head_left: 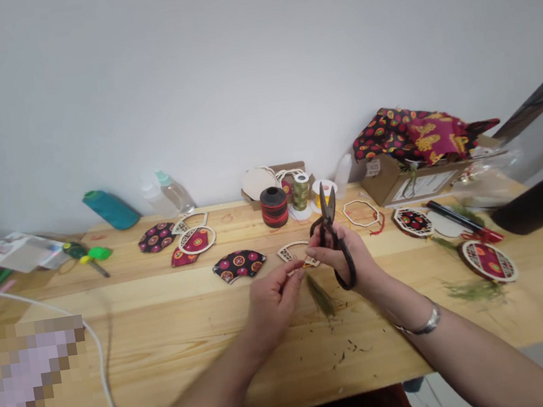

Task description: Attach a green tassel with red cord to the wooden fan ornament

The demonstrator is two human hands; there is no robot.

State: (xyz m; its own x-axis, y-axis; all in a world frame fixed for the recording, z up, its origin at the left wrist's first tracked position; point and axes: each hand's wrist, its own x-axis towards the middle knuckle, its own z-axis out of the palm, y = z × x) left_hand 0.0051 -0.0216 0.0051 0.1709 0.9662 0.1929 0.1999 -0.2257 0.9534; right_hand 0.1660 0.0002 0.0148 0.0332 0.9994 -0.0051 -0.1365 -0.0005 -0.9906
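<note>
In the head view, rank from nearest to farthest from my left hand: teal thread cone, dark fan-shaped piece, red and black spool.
From your left hand:
1. Dark fan-shaped piece, just beyond, leftward.
2. Red and black spool, farther back.
3. Teal thread cone, far left, by the wall.

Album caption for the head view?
Right hand with scissors, left hand at a green tassel, over a wooden table.

Tabletop [169, 339]: smooth, grained wood. Scissors [328, 222]: dark, matt metal. Tassel [321, 297]: fine, loose fibre. Bracelet [432, 321]: polished, silvery metal. Near the tabletop's far right corner, box [383, 181]: matt cardboard, bearing printed cloth [436, 135]. Far edge, bottle [176, 194]: clear plastic.
</note>
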